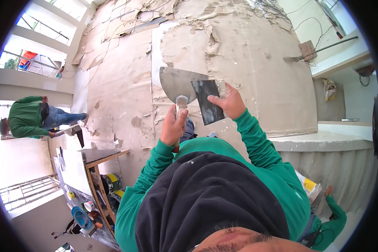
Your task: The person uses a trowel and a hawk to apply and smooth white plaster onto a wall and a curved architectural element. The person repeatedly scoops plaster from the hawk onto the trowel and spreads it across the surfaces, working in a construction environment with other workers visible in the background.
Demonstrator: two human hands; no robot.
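Note:
My left hand [173, 125] is closed round the pale handle of a putty knife with a wide, rounded grey metal blade [176, 84]. My right hand [233, 103] grips a dark rectangular spatula [208, 104] by its light-coloured upper edge, thumb on the near face. White smears mark the dark face. In the head view the spatula overlaps the right end of the wide blade; whether the two touch, I cannot tell. Both tools are held up in front of my body, over the covered floor.
Torn brown protective sheeting [256, 71] covers the floor. At left, a co-worker in green [29, 117] handles a flat tool beside a work table [97, 158] with buckets [112, 183]. A broom [319, 49] leans at right, near a curved ledge [323, 142]. Another person's green sleeve [336, 216] shows lower right.

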